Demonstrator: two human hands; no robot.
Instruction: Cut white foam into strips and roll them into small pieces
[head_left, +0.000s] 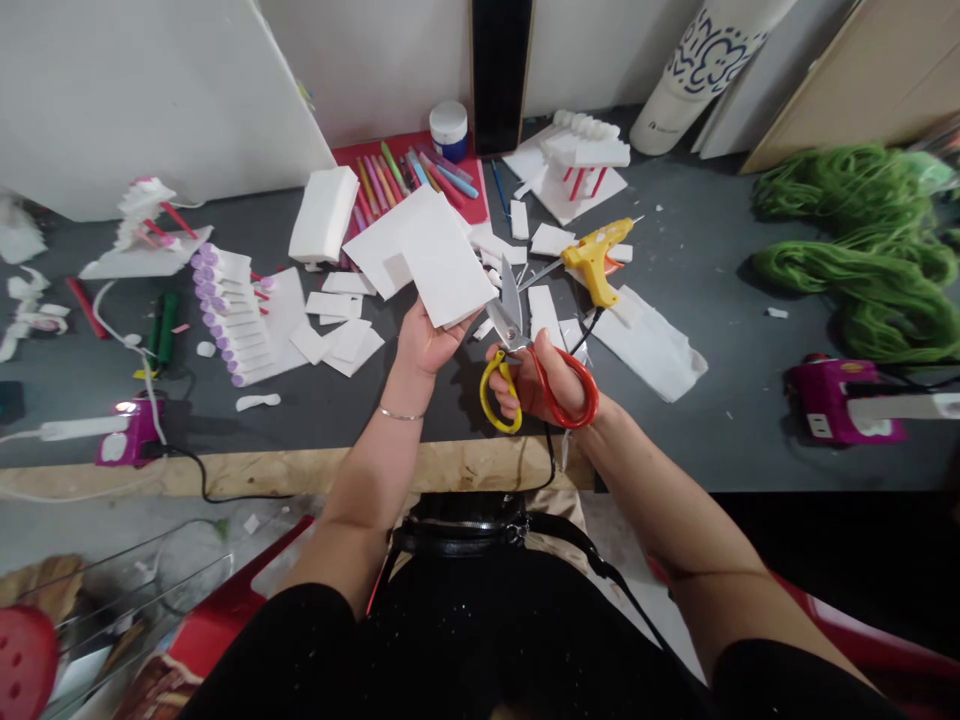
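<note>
My left hand is closed on the lower edge of a white foam sheet, which has a notched, bent outline. My right hand grips a pair of scissors with one yellow and one red handle loop. The blades are spread apart and point away from me, just right of the sheet's corner. A yellow hot glue gun lies on the grey table beyond the scissors. Small white foam pieces are scattered around both hands.
Foam models with red sticks stand at the left and back right. Colored pens lie behind the sheet, near a white-lidded jar. Green yarn and a purple power socket are at right. A patterned bottle stands behind.
</note>
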